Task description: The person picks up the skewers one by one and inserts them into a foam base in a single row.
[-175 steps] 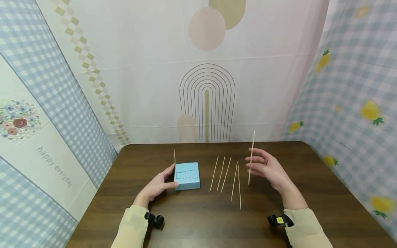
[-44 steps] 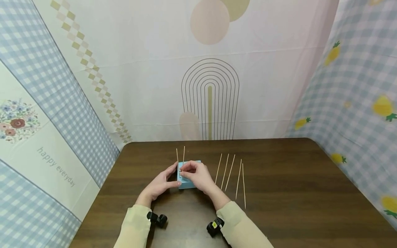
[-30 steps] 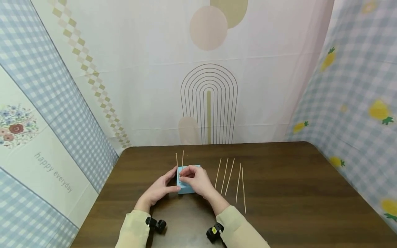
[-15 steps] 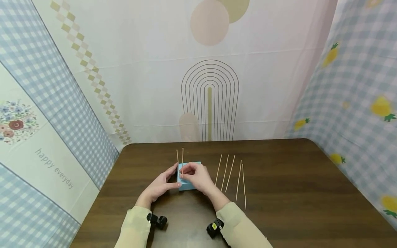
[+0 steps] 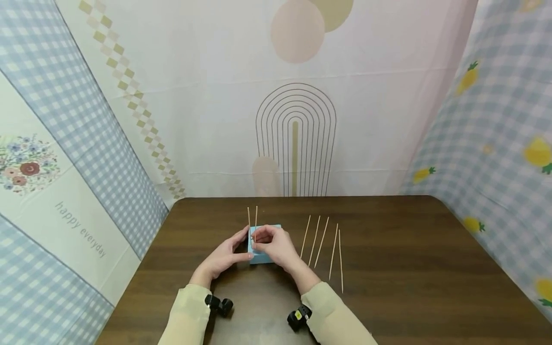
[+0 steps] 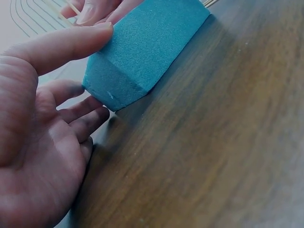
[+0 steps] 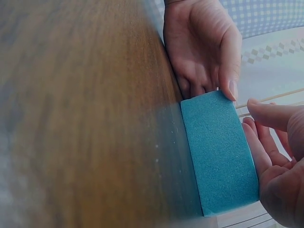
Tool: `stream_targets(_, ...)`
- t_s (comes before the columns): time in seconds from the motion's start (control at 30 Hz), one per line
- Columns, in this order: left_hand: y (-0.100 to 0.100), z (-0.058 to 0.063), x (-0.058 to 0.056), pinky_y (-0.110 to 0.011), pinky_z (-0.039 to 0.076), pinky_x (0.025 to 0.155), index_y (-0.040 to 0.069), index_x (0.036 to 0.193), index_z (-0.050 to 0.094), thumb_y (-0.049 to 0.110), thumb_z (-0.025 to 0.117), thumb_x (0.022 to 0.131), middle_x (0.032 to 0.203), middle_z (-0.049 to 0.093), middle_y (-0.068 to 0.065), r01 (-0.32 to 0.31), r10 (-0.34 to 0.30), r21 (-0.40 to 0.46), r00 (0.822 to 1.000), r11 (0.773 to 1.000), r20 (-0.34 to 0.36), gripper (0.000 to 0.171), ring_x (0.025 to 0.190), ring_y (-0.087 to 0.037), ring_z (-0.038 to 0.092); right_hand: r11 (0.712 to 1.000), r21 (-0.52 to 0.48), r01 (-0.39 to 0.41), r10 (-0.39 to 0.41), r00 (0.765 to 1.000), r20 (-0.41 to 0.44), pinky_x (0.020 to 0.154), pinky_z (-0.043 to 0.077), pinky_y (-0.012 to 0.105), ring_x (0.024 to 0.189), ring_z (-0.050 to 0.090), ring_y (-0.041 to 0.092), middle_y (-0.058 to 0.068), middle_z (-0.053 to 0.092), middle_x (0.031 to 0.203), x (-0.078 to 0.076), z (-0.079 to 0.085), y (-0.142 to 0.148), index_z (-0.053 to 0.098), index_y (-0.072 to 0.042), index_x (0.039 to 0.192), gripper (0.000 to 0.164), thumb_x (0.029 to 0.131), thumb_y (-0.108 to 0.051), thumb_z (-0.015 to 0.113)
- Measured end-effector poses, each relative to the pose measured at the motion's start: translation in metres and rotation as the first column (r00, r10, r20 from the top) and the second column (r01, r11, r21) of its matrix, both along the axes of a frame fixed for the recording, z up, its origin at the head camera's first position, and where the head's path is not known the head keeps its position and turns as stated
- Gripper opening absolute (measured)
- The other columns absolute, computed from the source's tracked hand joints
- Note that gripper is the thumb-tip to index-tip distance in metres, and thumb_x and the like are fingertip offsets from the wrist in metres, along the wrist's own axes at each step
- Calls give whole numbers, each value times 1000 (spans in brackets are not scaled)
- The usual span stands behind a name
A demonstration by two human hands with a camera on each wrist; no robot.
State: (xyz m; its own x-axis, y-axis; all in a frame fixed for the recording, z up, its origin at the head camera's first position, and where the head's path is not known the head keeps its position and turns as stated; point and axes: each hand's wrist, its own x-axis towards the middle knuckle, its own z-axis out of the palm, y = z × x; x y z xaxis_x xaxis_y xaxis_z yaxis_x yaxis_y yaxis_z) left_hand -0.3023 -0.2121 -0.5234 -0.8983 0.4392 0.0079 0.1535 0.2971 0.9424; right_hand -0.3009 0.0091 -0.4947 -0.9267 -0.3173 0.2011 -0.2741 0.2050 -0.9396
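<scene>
A light blue foam block [image 5: 261,258] lies at the left middle of the table. My left hand [image 5: 221,258] holds its left end, thumb on the near edge and fingers around the far side, also seen with the block [image 6: 147,40] in the left wrist view. One thin wooden skewer [image 5: 248,216] stands upright at the block's left edge. Just right of it, my right hand [image 5: 278,247] pinches a second upright skewer [image 5: 256,215] between thumb and fingers, over the block. The right hand covers most of the block's top and this skewer's lower end.
Several loose skewers [image 5: 320,242] lie spread on the dark wooden table [image 5: 409,268], right of the block. A patterned cloth [image 5: 215,120] hangs behind the table, and checked cloths [image 5: 496,120] hang at the sides. Each wrist wears a small black camera [image 5: 219,305].
From the right side of the table, my right hand has brought a skewer over to the block. Lately that skewer's top has sunk slightly. My left hand keeps its hold.
</scene>
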Motion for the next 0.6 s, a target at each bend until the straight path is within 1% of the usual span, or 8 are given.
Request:
stream_targets(0.1,0,0,1,-59,17,127,4,171,20,20,79,99,177,19,-13,1,-1,4,1000,1000,-2,95,163,-35,14,1000,0,-8,8,1000,0,81,59,27,92,73,14,4,77,98,0,0,-1,77,-5,106,19,90,1,84)
stream_targets(0.3,1,-1,1,-58,17,127,6,171,20,19,79,99,177,20,-12,-11,11,9,1000,1000,7,94,163,-34,15,999,-18,-28,28,1000,4,83,60,29,94,73,17,12,78,102,0,-1,1,76,-2,109,22,89,4,84)
stream_targets(0.47,0,-1,1,-59,17,127,5,171,21,19,79,98,177,20,-13,-16,16,2,1000,1000,6,94,163,-35,15,999,-11,-37,37,999,18,84,60,29,96,73,16,12,78,105,-1,-1,1,76,-3,111,24,90,4,84)
stream_targets(0.6,1,-1,0,-57,16,128,5,171,22,19,80,98,177,21,-12,-16,16,10,1000,1000,11,95,163,-33,15,999,-9,-40,40,999,23,85,60,29,97,73,17,12,78,106,-2,-1,1,76,-3,112,25,89,4,84)
